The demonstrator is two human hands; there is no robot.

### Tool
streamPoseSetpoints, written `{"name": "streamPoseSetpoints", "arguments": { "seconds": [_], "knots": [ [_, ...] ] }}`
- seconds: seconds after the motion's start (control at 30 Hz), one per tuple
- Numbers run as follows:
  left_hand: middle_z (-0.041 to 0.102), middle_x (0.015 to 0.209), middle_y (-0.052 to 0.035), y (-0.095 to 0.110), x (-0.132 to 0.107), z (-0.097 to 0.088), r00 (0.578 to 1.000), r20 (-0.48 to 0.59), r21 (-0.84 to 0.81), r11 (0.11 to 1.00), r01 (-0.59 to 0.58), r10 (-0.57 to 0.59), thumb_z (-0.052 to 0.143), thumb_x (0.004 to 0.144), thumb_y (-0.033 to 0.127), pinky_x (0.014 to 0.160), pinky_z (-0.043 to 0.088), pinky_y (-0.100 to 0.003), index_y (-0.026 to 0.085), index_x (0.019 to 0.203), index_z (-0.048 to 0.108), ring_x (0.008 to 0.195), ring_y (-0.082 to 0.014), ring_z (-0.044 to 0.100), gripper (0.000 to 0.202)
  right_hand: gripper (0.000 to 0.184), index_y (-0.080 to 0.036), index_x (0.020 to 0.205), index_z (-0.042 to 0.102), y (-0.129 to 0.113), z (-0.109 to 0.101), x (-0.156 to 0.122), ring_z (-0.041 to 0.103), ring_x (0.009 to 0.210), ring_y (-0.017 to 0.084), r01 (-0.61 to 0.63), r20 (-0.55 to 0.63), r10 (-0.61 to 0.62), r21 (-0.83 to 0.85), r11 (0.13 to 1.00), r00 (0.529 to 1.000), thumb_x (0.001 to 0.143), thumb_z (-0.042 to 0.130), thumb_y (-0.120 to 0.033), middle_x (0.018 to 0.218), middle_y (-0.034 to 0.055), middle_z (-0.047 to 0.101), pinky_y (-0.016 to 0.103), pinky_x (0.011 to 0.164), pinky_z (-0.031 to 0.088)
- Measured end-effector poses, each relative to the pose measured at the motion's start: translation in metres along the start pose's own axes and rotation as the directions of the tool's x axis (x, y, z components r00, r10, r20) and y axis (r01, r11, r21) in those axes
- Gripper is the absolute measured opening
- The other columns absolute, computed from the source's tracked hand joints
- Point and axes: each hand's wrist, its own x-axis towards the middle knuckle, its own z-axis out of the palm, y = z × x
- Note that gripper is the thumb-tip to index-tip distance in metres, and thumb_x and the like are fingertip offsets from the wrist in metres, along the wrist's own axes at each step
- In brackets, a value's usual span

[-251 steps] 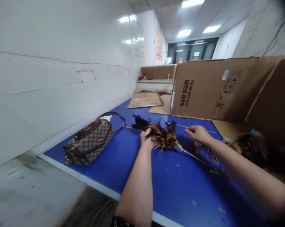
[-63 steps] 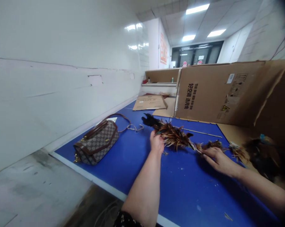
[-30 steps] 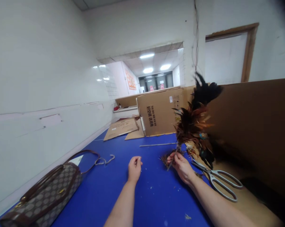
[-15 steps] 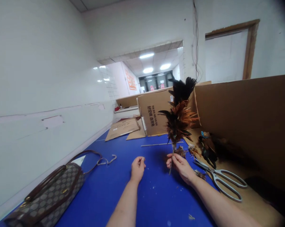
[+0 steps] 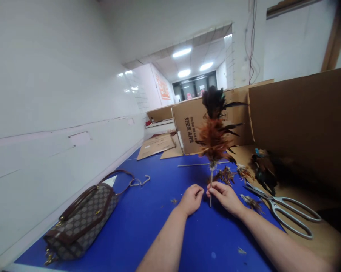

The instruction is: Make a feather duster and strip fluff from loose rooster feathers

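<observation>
A feather duster [image 5: 215, 141], black at the top and rusty brown lower down, stands upright above the blue table. Its thin stick is pinched between the thumb and fingers of my right hand [image 5: 225, 197], below the feathers. Just left of the stick is my left hand [image 5: 191, 200], fingers curled and thumb against the index finger. Whether anything small sits in that pinch cannot be made out. Loose brown feathers [image 5: 226, 175] lie on the table behind my right hand. To the right of it rest large scissors [image 5: 279, 206] with silver handles, partly on cardboard.
A patterned handbag [image 5: 84, 221] with a strap lies at the left near the wall. A thin stick [image 5: 194, 164] lies across the table farther back. Flat cardboard [image 5: 156, 146] and an upright cardboard box [image 5: 187, 130] stand behind. A dark feather bundle [image 5: 265, 170] lies at right.
My left hand has moved right, close to the duster's stick. The duster has turned in my right hand and stands straighter. The camera view has shifted, so the table's things sit farther right.
</observation>
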Motion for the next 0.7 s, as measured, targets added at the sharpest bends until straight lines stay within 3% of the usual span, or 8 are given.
{"name": "streamPoseSetpoints", "arguments": {
  "seconds": [0.23,0.47,0.7],
  "knots": [
    [0.071,0.090,-0.0079,-0.0048,0.0001,-0.0019,0.997,0.077,0.040,0.999,0.009,-0.012,0.055,0.097,0.023,0.084,0.051,-0.031,0.017,0.090,0.074,0.085,-0.0182,0.064,0.021,0.033,-0.019,0.092,0.069,-0.0023,0.0001,-0.0008,0.065,0.078,0.018,0.031,0.012,-0.030,-0.100,0.995,0.999,0.090,0.070,-0.052,0.081,0.0028,0.071,0.031,0.078,0.052],
    [0.071,0.087,-0.0074,-0.0070,0.0009,0.0003,0.998,0.064,0.032,0.999,0.024,-0.026,0.055,0.098,0.025,0.082,0.050,-0.030,0.017,0.089,0.074,0.082,-0.0176,0.064,0.023,0.040,-0.018,0.107,0.065,0.0009,0.0010,0.0000,0.067,0.078,0.018,-0.001,0.061,0.002,-0.011,1.000,0.998,0.097,0.060,-0.057,0.085,0.0042,0.072,0.033,0.081,0.054],
    [0.072,0.083,-0.0070,-0.0040,0.0012,-0.0040,0.998,0.020,0.027,0.998,0.055,-0.055,0.056,0.098,0.029,0.081,0.050,-0.032,0.017,0.091,0.075,0.078,-0.0184,0.063,0.024,0.046,-0.018,0.110,0.065,0.0021,0.0009,-0.0017,0.066,0.076,0.017,-0.029,0.072,0.029,0.008,1.000,0.997,0.097,0.056,-0.061,0.084,0.0051,0.071,0.034,0.078,0.055]
  ]
}}
